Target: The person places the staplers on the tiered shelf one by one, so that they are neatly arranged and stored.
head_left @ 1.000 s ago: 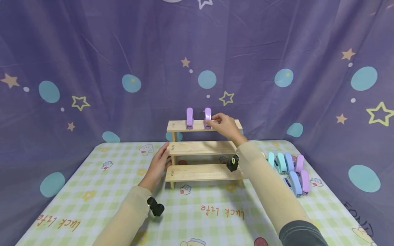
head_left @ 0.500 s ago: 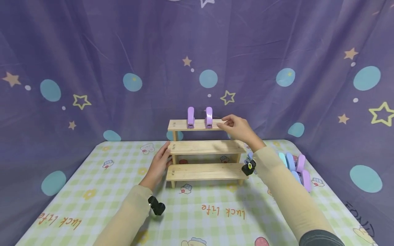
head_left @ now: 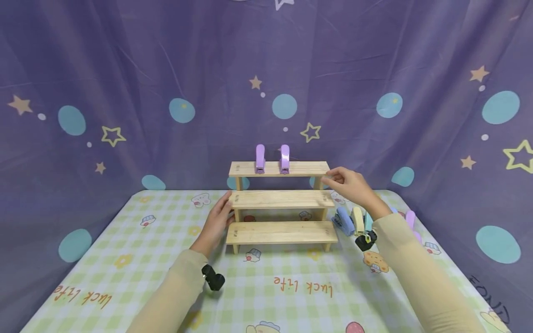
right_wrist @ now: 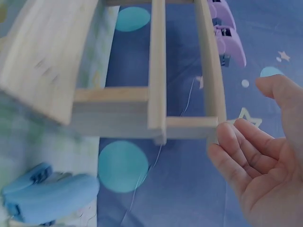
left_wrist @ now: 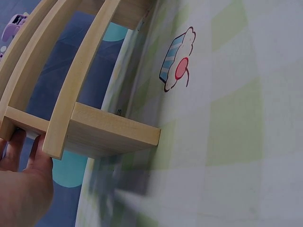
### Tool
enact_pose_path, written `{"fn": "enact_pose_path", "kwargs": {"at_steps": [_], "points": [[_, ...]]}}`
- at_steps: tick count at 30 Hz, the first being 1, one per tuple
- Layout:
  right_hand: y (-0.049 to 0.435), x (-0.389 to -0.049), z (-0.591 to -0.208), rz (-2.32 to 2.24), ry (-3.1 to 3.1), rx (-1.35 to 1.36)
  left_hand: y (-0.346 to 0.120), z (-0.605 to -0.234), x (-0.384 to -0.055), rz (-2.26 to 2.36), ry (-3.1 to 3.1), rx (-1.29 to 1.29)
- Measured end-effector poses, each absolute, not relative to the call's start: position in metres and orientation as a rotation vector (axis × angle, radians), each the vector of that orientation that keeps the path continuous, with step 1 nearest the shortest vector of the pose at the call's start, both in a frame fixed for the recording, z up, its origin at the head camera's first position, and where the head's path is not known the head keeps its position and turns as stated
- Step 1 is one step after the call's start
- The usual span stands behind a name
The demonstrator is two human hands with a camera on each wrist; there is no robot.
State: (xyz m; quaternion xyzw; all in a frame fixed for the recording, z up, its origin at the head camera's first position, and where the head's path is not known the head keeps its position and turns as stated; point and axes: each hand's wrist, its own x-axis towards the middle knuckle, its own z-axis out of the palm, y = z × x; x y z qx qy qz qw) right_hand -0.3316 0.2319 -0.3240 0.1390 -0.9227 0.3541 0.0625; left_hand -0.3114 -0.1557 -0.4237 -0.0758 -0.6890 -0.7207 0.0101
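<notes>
A three-tier wooden display shelf [head_left: 283, 199] stands on the table. Two purple staplers [head_left: 260, 159] stand upright, side by side, on its top tier. My left hand [head_left: 214, 224] grips the left end of the middle tier; in the left wrist view its fingers [left_wrist: 40, 153] press up against the side support. My right hand [head_left: 350, 185] is beside the top tier's right end, holding nothing, its fingers loosely bent and the thumb apart. In the right wrist view its fingertips overlap the shelf's corner. Below that hand a blue stapler [head_left: 343, 221] lies on the table.
Beside the blue stapler are a cream stapler [head_left: 357, 220] and a teal one [head_left: 368, 221]. More purple ones [head_left: 410, 219] are partly hidden by the right sleeve. A checked cloth [head_left: 166, 249] covers the table, and a purple curtain [head_left: 208, 83] hangs behind.
My right hand has let go of the right-hand purple stapler on the top tier and moved right, past the shelf's end. The left hand stays at the shelf.
</notes>
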Motion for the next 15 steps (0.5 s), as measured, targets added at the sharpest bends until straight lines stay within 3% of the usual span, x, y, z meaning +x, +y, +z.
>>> {"fn": "enact_pose_path", "kwargs": {"at_steps": [15], "points": [[0.265, -0.319, -0.368, 1.041, -2.848, 0.361, -0.156, -0.423, -0.311, -2.252, -2.166, -0.246]]}}
